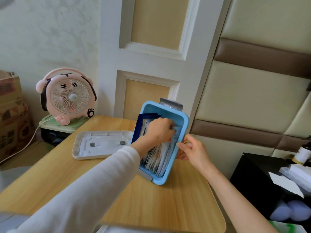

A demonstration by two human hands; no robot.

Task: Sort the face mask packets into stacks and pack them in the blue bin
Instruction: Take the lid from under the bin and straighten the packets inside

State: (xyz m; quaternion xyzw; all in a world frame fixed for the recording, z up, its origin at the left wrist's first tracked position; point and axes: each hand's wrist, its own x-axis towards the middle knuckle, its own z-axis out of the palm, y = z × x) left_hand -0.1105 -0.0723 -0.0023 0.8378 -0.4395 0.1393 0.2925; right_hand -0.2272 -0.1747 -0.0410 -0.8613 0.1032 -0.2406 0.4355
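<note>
The left hand (160, 130) reaches down into the blue bin (183, 126), its fingers curled over the top edges of the white face mask packets (157, 159) and gripping them near the bin's far right corner. Exactly how many packets the fingers hold cannot be told. A white sleeve (84, 190) covers that arm up to the wrist.

The right hand (191, 149) holds the bin's right wall, with the thumb laid over the rim and the other fingers wrapped round the outside. The bin stands tipped up on its near end on the wooden table (151, 202), its opening turned toward the person. The packets stand on edge inside it in a tight row. A dark blue packet (143, 119) stands against the left wall, beside the white ones. A grey handle (170, 103) sticks up at the bin's far end.

Just left of the bin, a white lid (101, 145) lies flat on the table with its inner side up. Farther left, beyond the table's far corner, a pink fan (67, 96) stands on a green-lidded box (50, 122). A black box (252, 174) sits to the right of the table.
</note>
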